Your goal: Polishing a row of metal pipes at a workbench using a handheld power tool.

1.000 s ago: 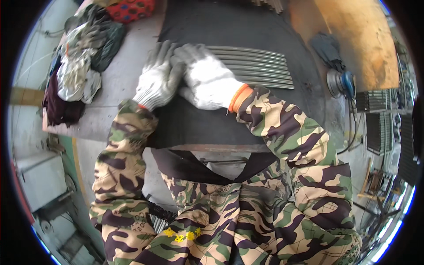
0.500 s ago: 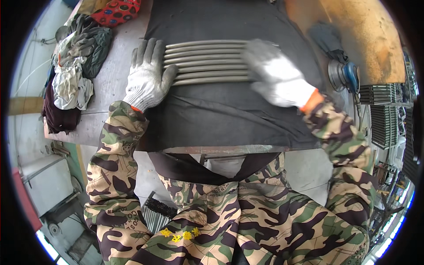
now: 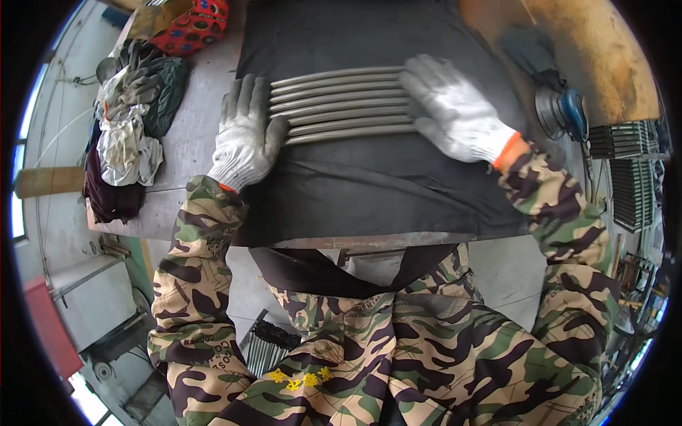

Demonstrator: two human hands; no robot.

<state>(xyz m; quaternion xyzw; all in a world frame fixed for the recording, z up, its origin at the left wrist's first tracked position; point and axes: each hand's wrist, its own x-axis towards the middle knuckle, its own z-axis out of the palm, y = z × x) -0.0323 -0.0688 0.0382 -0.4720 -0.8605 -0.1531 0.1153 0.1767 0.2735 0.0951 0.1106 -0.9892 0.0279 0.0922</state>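
On the dark rubber-like mat (image 3: 369, 184) that covers the grey metal workbench (image 3: 181, 153), six slim silvery metal rods (image 3: 341, 104) lie side by side in a tidy, nearly parallel row. Their near ends look already squared up against the left hand (image 3: 245, 138), so the gathering and aligning appears largely done; whether any further handling remains cannot be judged from this view. The left hand, in a white knitted work glove, lies flat and open with fingers spread, its inner edge touching the rod ends and nothing clasped. The right hand (image 3: 455, 113), in a like glove with an orange cuff, rests palm-down across the far ends of the rods, fingers loosely extended; it presses on them and does not close around them. Both forearms, in camouflage sleeves, rise from the lower edge and splay outward, the right reaching further across the mat. Left of the mat sits a heap of crumpled rags and spare gloves (image 3: 131, 135); at the right, well apart from the rods, lies a blue-bodied angle grinder (image 3: 561, 113).
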